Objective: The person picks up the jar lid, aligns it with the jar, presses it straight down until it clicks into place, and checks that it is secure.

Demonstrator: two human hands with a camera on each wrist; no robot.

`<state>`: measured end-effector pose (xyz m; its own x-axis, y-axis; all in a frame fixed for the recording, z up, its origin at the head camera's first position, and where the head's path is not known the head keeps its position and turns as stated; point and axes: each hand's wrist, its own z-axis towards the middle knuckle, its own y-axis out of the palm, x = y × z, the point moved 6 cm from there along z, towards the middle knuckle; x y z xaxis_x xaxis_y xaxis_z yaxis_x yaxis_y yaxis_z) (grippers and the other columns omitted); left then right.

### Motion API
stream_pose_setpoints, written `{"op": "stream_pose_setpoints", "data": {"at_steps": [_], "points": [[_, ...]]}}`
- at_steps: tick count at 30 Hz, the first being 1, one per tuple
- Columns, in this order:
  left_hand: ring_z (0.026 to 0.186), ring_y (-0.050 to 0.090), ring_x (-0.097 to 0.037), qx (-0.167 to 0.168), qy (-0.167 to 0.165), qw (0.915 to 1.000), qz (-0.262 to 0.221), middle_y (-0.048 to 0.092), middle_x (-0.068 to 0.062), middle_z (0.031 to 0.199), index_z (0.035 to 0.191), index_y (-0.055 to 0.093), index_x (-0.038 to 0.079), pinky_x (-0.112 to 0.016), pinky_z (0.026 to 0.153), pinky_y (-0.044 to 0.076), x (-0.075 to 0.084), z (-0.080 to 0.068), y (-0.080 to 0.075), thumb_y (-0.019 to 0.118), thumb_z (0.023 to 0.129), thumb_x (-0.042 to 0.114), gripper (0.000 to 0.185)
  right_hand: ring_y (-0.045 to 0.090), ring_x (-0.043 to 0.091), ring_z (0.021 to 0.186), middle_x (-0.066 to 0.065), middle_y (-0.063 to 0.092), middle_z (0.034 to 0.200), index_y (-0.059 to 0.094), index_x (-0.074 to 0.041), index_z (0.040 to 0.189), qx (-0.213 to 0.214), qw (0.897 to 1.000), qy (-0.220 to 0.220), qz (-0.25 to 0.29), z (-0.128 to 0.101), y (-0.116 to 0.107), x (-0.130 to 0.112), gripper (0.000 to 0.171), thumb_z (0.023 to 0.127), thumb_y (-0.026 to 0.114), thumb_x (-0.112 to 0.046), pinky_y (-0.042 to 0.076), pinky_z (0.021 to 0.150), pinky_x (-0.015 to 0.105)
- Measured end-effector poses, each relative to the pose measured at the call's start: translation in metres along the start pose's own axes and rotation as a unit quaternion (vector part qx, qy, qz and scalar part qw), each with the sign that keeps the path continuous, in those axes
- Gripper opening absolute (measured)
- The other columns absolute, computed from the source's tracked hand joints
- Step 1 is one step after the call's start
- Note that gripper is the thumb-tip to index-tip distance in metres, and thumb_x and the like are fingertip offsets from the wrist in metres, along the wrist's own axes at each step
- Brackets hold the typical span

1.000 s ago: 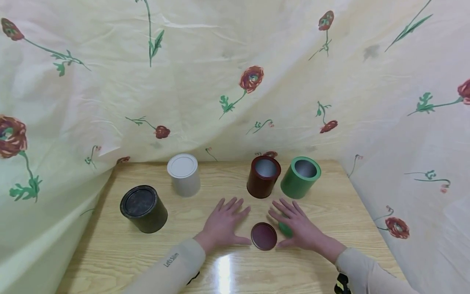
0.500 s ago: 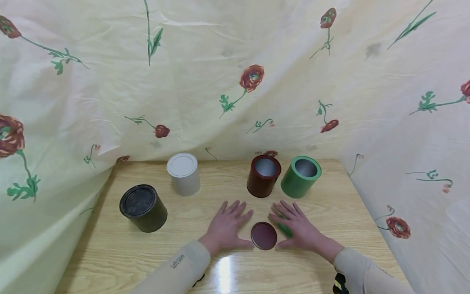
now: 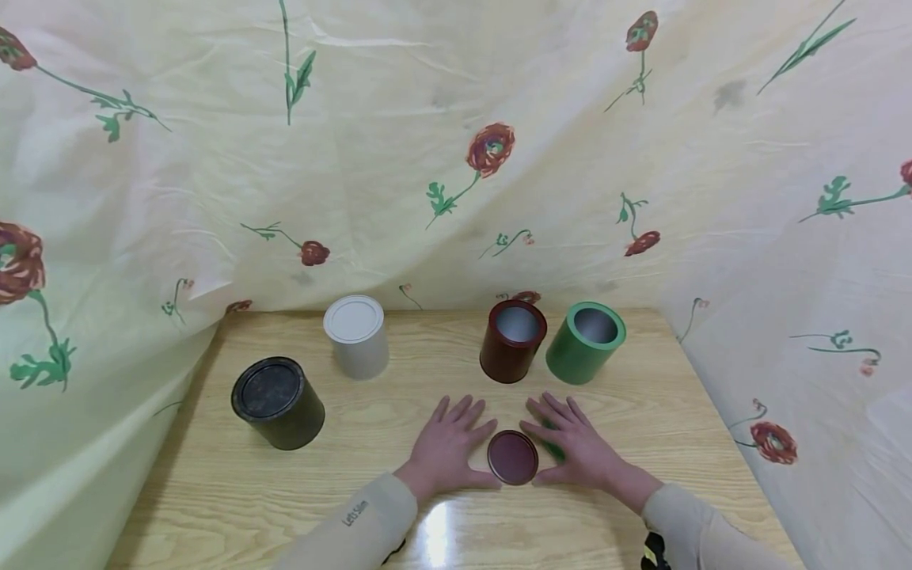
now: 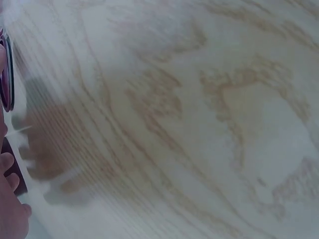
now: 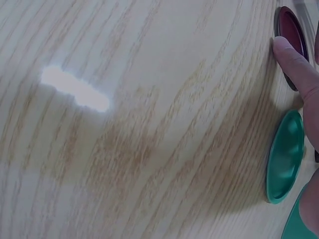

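Note:
A dark red lid [image 3: 513,457] lies flat on the table between both hands. My left hand [image 3: 450,450] is just left of it, fingers spread and thumb pointing at its lower left edge. On the other side is my right hand [image 3: 579,449], also with spread fingers, its thumb close to the lid's lower right edge. Beneath the right palm lies a green lid [image 5: 286,157], mostly hidden in the head view. Whether the thumbs touch the red lid, I cannot tell. Behind the hands stand an uncovered dark red can [image 3: 504,356] and an uncovered green can [image 3: 579,360].
A white can [image 3: 362,360] with its lid on stands at the back left. Nearer on the left is a black can [image 3: 294,419], also lidded. A flowered cloth [image 3: 385,174] hangs behind and along both sides of the wooden table [image 3: 235,507].
My left hand has slid right, toward the dark red lid. The right hand has shifted slightly left and covers more of the green lid. The cans have stayed put.

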<state>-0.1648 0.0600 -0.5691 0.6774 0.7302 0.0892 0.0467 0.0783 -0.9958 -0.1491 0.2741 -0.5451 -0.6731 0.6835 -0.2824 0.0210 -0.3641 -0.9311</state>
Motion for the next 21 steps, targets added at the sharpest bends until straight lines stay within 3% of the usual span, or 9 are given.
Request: {"op": "stream_pose_setpoints", "data": {"at_steps": [21], "points": [[0.157, 0.038, -0.028, 0.022, -0.003, 0.9997, 0.0, 0.046, -0.004, 0.167, 0.153, 0.062, 0.031, -0.055, 0.128, 0.031, 0.0063, -0.0001, 0.0066, 0.055, 0.086, 0.09, 0.09, 0.041, 0.058, 0.145, 0.025, 0.053, 0.157, 0.074, -0.009, 0.137, -0.004, 0.999, 0.016, 0.05, 0.0019, 0.0071, -0.0037, 0.078, 0.072, 0.096, -0.047, 0.03, 0.107, 0.086]]}}
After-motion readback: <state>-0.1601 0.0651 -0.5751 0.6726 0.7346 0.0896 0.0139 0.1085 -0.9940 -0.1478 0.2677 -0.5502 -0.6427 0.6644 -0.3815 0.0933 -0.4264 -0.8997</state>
